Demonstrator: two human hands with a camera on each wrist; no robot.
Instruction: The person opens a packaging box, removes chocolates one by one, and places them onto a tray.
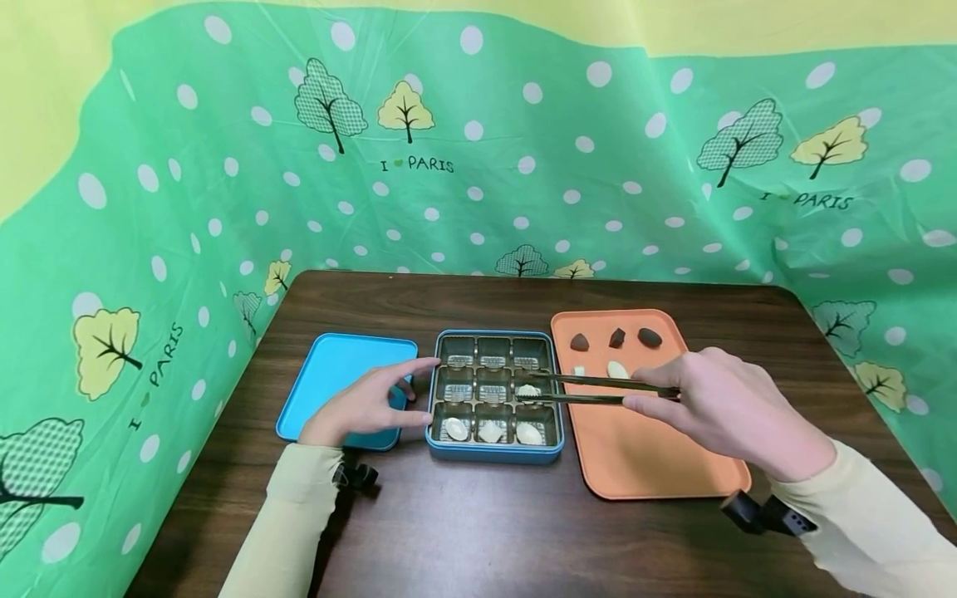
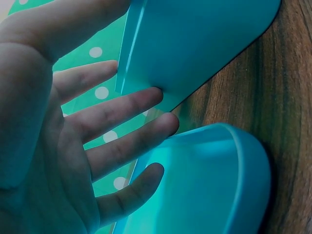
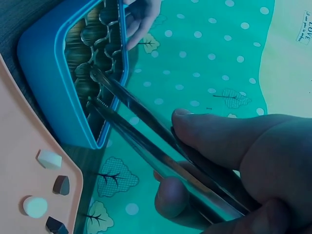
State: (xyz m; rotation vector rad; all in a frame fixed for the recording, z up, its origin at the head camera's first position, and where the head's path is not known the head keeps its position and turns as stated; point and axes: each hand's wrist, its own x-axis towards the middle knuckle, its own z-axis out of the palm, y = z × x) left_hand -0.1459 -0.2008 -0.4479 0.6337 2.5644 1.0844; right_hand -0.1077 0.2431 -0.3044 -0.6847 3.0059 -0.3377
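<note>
**Tongs (image 1: 583,398) in from R, tips parted at ridged white piece (image 1: 528,390), mid-row R cell**

Worktop (image 1: 478,515), dark woodgrain, carries everything. Orange tray (image 1: 635,469) on R, just beside box: dark stones (image 1: 616,338) in a row at far end; loose white pieces (image 1: 616,369) nearer, poss. more hidden by R hand. Blue box (image 1: 493,453) ctr, w/ 9-cell insert (image 1: 493,389); near-row white pieces (image 1: 490,431), one per cell. Blue lid (image 1: 336,365) flat on L, apart from box, partly under L hand in head view.

L hand (image 1: 366,403): fingers spread, nearly straight, thumb + index at box's L wall, nothing gripped. R hand (image 1: 714,407): thumb + fingers pinch tongs toward the rear.

Key relation, I'd judge: tongs' long axis runs approx. L–R across box's R rim, arms apart, near tip right at the ridged piece. Piece lies L of R hand's fingers, in line w/ tongs; R hand is nearer, L hand's on the opp. side. Can't tell if tips have hold of it or only touch.
</note>
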